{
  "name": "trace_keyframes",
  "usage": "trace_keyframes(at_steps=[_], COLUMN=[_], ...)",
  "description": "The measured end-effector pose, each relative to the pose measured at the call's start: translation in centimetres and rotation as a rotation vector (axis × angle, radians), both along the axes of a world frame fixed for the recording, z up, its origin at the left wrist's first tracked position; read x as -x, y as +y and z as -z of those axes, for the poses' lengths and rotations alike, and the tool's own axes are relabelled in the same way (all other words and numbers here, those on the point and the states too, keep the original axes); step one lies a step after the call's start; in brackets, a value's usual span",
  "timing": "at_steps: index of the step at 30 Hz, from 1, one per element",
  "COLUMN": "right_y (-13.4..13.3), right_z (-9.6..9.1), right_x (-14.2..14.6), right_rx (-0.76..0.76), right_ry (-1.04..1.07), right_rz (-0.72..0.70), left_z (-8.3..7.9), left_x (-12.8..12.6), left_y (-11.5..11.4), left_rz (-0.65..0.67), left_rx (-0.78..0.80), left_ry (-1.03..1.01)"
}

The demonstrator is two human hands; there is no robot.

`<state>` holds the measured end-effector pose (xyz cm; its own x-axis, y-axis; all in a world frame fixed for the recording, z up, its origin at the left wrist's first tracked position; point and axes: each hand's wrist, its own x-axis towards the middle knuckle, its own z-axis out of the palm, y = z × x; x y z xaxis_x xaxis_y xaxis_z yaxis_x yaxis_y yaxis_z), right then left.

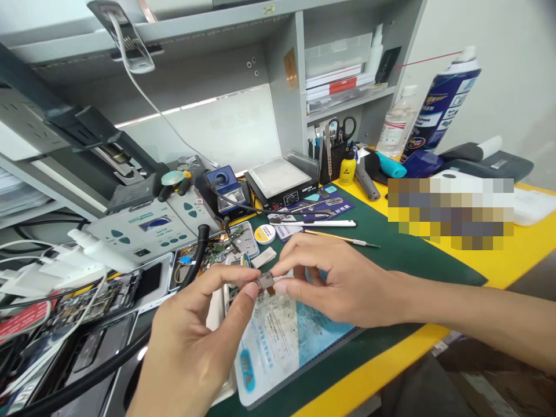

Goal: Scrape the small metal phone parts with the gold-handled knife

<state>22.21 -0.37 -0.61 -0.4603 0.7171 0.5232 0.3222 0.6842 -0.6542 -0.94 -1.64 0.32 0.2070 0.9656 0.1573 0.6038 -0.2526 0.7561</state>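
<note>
Between my two hands is a small grey metallic phone part (266, 281) with a brown flex tail, which looks like a camera module. My left hand (191, 341) pinches its left side between thumb and forefinger. At its right side, my right hand (343, 284) has thumb and fingertips closed on it, the other fingers curled beneath. The part is held above a blue and white printed work pad (282, 359), which shows grey stains. Just beyond the fingers lies a small pale strip (264, 258).
A green mat (417, 249) with a yellow border covers the desk. Beyond the hands are a yellow-handled tool (332, 236), a white pen-like tool (325, 223) and a heating plate (282, 176). Circuit boards (217, 252), a rework station (152, 226) and a black hose (202, 249) crowd the left.
</note>
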Motion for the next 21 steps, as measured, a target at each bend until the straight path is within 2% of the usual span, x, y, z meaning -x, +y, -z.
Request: trace_keyframes(at_steps=[21], right_y=[0.07], right_z=[-0.07], right_x=[-0.13], right_rx=[-0.011], right_ry=[0.006], right_rz=[-0.008], left_z=[-0.39], left_x=[-0.36], left_y=[-0.16], left_rz=[0.039], left_rx=[-0.080], left_ry=[0.016])
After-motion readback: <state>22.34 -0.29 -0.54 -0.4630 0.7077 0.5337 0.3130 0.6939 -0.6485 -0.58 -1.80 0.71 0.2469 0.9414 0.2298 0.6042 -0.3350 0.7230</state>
